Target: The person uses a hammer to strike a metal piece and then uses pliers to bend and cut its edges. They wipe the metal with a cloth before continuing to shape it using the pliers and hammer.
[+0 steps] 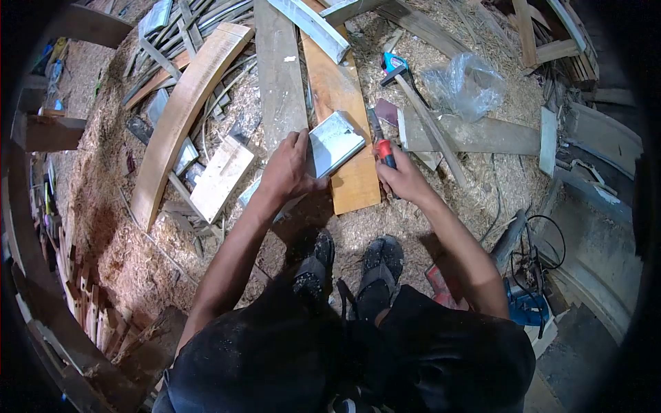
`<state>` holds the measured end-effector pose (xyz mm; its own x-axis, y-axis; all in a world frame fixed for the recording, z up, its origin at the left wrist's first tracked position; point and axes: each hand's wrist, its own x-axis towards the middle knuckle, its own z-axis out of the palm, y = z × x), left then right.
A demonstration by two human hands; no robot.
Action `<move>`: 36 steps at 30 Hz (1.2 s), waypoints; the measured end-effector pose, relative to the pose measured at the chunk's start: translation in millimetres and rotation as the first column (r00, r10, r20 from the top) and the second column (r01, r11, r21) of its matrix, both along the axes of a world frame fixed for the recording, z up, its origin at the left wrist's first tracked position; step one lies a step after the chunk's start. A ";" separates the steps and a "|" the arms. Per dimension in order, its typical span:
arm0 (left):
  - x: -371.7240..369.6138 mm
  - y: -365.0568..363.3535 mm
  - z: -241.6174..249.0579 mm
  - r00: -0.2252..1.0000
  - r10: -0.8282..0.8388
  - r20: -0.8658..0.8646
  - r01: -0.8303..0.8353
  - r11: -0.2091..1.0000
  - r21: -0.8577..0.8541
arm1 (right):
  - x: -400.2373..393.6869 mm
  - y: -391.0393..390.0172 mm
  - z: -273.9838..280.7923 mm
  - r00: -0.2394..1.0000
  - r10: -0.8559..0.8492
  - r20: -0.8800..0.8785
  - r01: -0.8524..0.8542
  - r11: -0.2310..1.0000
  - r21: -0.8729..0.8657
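My left hand (288, 167) is wrapped round a whitish, worn wooden piece (335, 142), which it holds at a slant over an orange-brown board (356, 183). The piece's lower end shows again beneath my wrist. My right hand (405, 177) grips a tool with a red and black handle (385, 153), just right of the board. The tool's dark metal end points up and away from me. Beyond it lie a small reddish-brown square (387, 111) and a long-handled hammer (432, 131).
A curved plank (189, 113) and a pale block (222, 179) lie on the left. A clear plastic bag (465, 87) and a teal tape measure (394, 62) are ahead. A blue power tool (527, 306) with a cable sits at right. Wood shavings cover the ground round my feet.
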<state>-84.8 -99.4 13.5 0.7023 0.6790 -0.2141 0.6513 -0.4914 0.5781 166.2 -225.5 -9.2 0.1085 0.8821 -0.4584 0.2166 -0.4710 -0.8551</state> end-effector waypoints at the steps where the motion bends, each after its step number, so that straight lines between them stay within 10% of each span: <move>1: 0.5 1.4 2.4 1.000 -0.007 -0.001 0.007 1.000 -0.008 | 1.0 -1.5 -0.1 1.000 -0.020 -0.006 0.020 1.000 0.012; 10: 11.1 -0.4 19.1 0.994 0.011 -0.108 -0.010 1.000 0.013 | -31.1 -7.6 46.4 0.874 0.107 0.473 -0.143 0.989 0.039; 17: 13.6 -3.4 31.8 0.985 -0.020 -0.170 0.036 0.995 0.095 | -52.2 -13.4 54.3 0.259 0.350 0.900 -0.271 0.921 -0.280; 36: 23.3 -6.3 56.4 0.934 -0.096 -0.343 0.204 0.934 0.293 | -46.5 16.1 87.2 0.125 0.488 0.864 -0.219 0.863 -0.456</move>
